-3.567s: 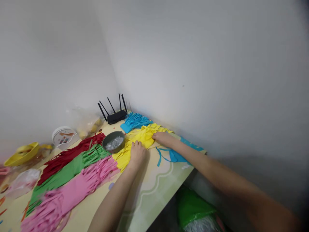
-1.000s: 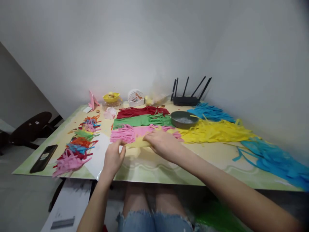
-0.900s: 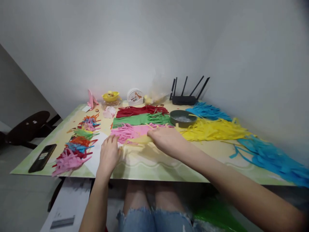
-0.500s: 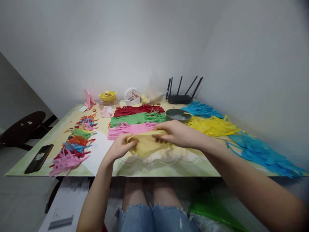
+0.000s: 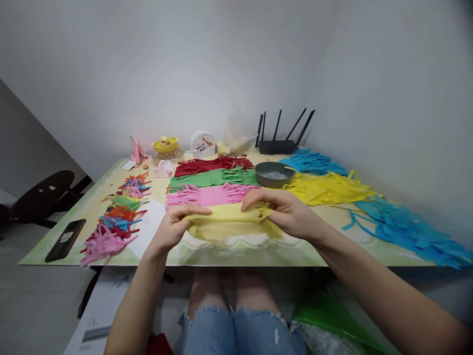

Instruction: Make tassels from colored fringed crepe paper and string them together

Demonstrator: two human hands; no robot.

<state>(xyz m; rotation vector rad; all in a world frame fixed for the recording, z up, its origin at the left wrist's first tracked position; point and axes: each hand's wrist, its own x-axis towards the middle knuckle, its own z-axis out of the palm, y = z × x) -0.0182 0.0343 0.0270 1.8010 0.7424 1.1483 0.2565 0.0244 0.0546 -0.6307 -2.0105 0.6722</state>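
Observation:
A folded piece of yellow tissue paper [image 5: 227, 222] is stretched between my two hands above the table's front edge. My left hand [image 5: 177, 224] pinches its left end, thumb on top. At the other end, my right hand [image 5: 283, 209] grips it with fingers curled over, and a loose bit hangs below them. Just beyond lie fringed strips in pink [image 5: 214, 195], green [image 5: 210, 178] and dark red [image 5: 212, 166], laid in rows. Past my right hand stands a grey bowl [image 5: 273, 181] with something whitish inside.
Fringed piles in yellow [image 5: 328, 188] and blue [image 5: 410, 227] cover the right side, with another blue pile [image 5: 316, 161] behind. A black router [image 5: 278, 146] stands at the back. Small multicoloured bundles [image 5: 121, 212] and a phone [image 5: 66, 240] lie left. A dark stool [image 5: 42, 195] is beside the table.
My hands have moved apart and the yellow paper is pulled out wider and flatter between them. The view has shifted slightly.

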